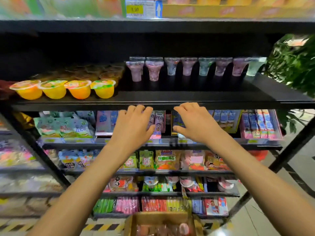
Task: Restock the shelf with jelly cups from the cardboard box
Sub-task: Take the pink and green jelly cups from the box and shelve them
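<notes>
Your left hand [134, 123] and right hand [196, 123] hang empty, fingers loosely spread. Clear purple goblet-shaped jelly cups [187, 66] line only the back of the black metal shelf [187, 96]. The brown cardboard box [133, 222] below holds more, so most restocking looks undone.

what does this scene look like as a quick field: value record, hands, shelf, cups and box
left hand: open, fingers spread, holding nothing, near the shelf's front edge
right hand: open, holding nothing, beside the left one
shelf: black, front bare at centre and right
tall jelly cups: one row along the back, centre to right
yellow jelly cups: four in a row at front left, more cups behind them
cardboard box: open, below the hands, contents blurred
</notes>
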